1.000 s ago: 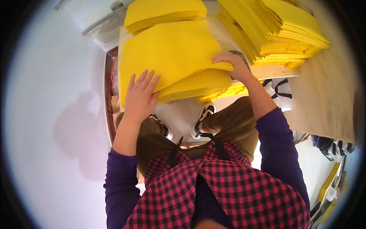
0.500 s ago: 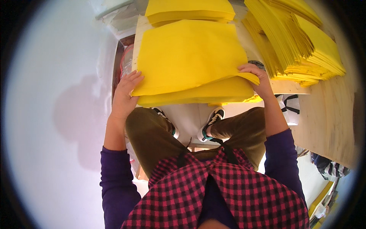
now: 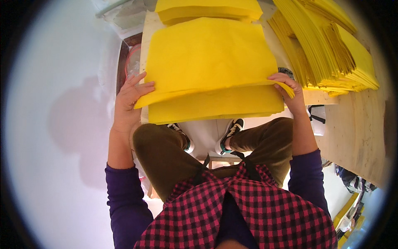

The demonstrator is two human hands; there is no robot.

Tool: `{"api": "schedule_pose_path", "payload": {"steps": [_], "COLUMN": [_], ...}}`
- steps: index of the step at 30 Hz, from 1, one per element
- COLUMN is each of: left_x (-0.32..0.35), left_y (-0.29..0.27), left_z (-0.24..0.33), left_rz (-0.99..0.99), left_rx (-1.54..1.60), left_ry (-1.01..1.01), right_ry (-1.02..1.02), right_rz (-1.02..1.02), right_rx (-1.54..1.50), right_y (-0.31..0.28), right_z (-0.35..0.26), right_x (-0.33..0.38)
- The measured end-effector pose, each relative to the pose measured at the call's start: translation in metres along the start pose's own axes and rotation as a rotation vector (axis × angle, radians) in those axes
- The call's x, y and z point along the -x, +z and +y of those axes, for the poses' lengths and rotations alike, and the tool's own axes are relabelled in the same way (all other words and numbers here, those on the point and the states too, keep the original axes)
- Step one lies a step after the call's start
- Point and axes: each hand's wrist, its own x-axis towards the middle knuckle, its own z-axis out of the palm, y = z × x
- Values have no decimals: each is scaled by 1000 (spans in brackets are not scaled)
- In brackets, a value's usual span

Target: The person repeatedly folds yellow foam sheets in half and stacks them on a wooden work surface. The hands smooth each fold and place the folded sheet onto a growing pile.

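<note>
A broad yellow sheet [image 3: 209, 56] of soft, cloth-like material lies before me on a stack of yellow sheets [image 3: 215, 103]. My left hand [image 3: 132, 94] pinches its near left corner between thumb and fingers. At the near right corner, my right hand [image 3: 290, 90] grips the sheet's edge, which curls up over the fingers. The near edge is lifted and drawn taut between both hands, apart from the stack beneath. Whether one layer or more is held, I cannot tell.
Another yellow stack [image 3: 207, 11] sits just beyond. Folded yellow bundles [image 3: 315, 45] are piled at the right on the wooden table [image 3: 352, 128]. A round dark object [image 3: 287, 73] lies behind my right hand. A pale wall [image 3: 54, 124] stands close on the left.
Both hands have moved slightly apart and the left edge is now pinched and pulled outward. The sheet's near edge has straightened, and more of the stack below it shows.
</note>
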Motion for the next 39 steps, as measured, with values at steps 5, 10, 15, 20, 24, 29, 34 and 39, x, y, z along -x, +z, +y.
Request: {"api": "schedule_pose_path", "payload": {"steps": [5,10,15,20,24,29,34,39], "left_x": [-3,5,4,1,0,-5,-8,-13], "left_y": [-5,7,22,33,39,41,40,41], "left_z": [2,15,18,8,3,2,11,14], "left_rz": [-16,174,275,274,235,248,338,466], "left_rx": [294,725,811,740,622,661,578,577], "left_ry": [-142,-460,-541,-650,-743,-806,-811,-823], "right_ry": [377,410,407,414,448,540,507,520], "right_rz": [170,271,236,291,274,240,301,258], "right_rx": [-26,15,-23,-109,-115,-85,-161,-39], "right_y": [2,8,11,16,19,16,17,10], "right_z": [-9,-19,-24,-18,-9,-8,-8,-1], "right_x": [0,-9,-14,-17,-25,-24,-27,-26]}}
